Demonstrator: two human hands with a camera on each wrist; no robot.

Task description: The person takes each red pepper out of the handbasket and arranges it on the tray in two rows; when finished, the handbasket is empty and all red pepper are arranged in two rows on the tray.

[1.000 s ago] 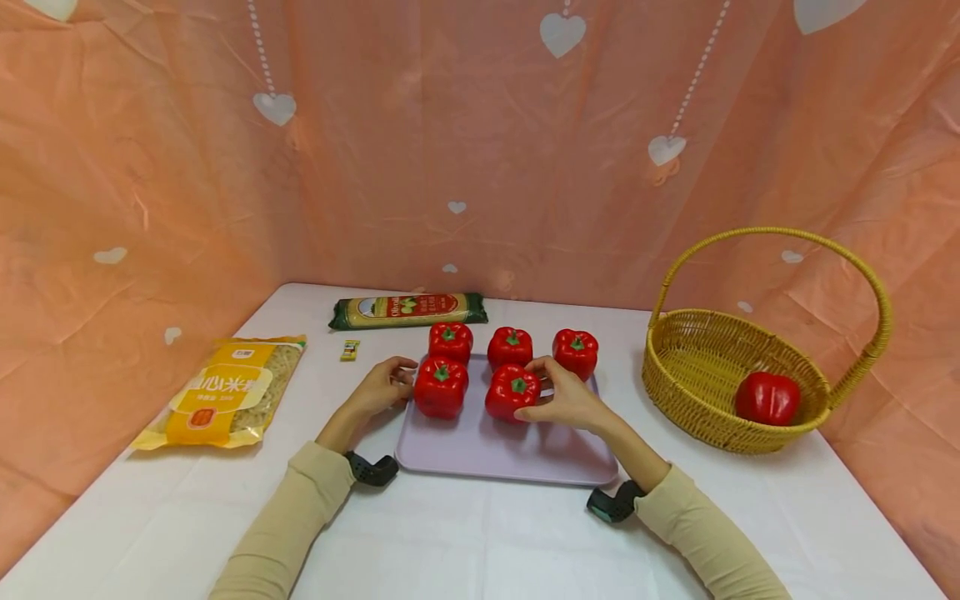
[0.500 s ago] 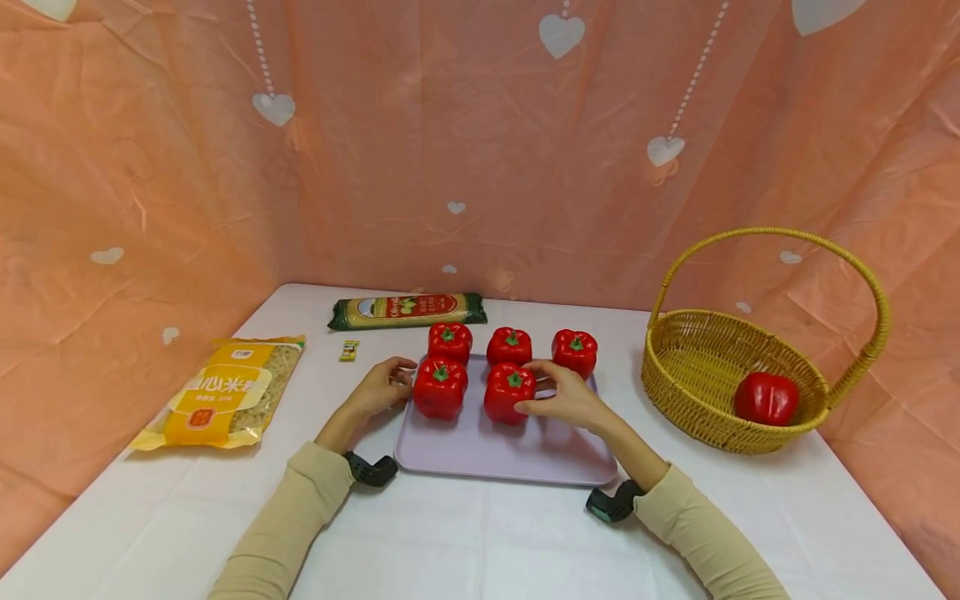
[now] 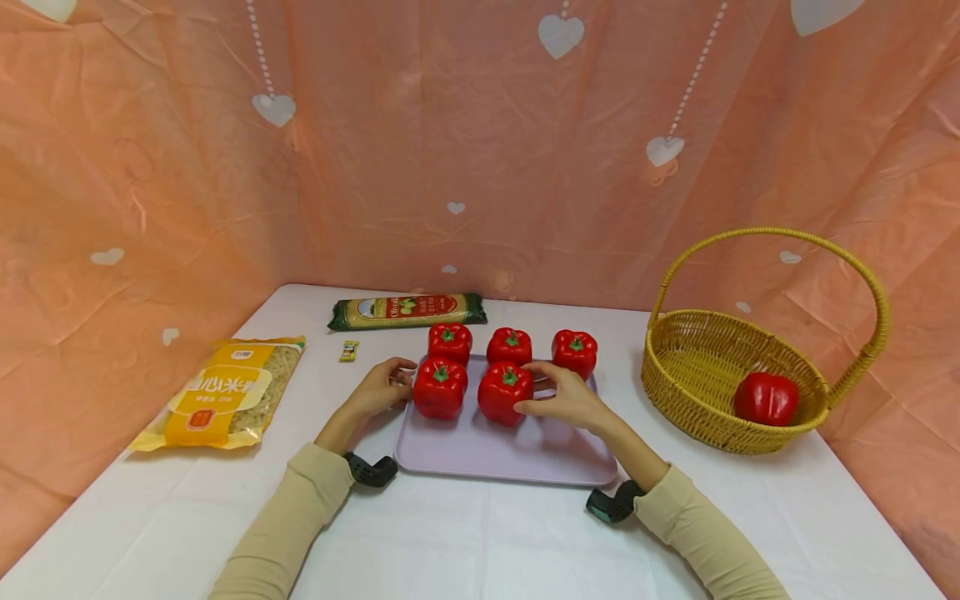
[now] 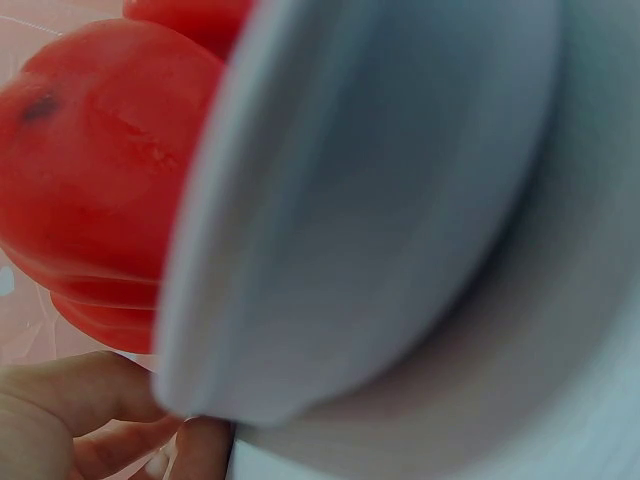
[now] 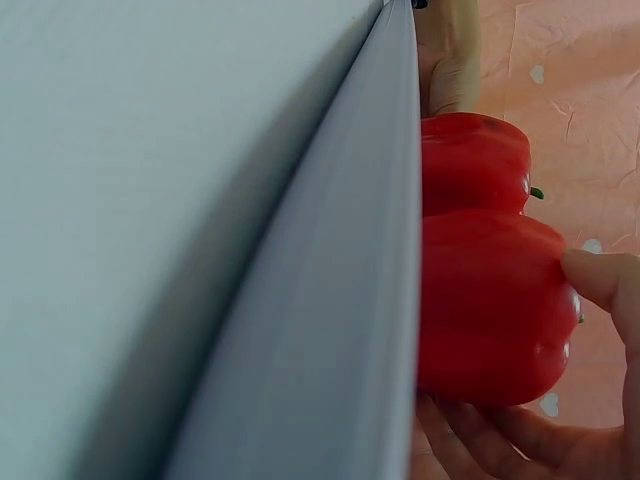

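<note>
My right hand (image 3: 566, 398) holds a red bell pepper (image 3: 501, 400), fingers at its far side and thumb at its near side. In the right wrist view, the thumb tip (image 5: 585, 268) meets this pepper and more fingers (image 5: 490, 440) lie along its other side. The pepper stands stem up on a pale purple tray (image 3: 480, 458). Left of it stands another bell pepper (image 3: 439, 398). At the tray's left rim, my left hand (image 3: 381, 388) grips the edge with bent fingers, beside that pepper. The tray's rim hides part of these fingers in the left wrist view.
Three more bell peppers stand along the tray's far side, the rightmost pepper (image 3: 574, 353) among them. A wicker basket (image 3: 693, 417) with a tall handle holds one bell pepper (image 3: 767, 398). A yellow grain bag (image 3: 225, 396), spaghetti pack (image 3: 408, 310) and small yellow packet (image 3: 349, 351) lie leftward.
The bell pepper at my right hand has shifted slightly left and turned from leaning to more upright. My right hand has barely moved; my left hand stays at the tray's rim.
</note>
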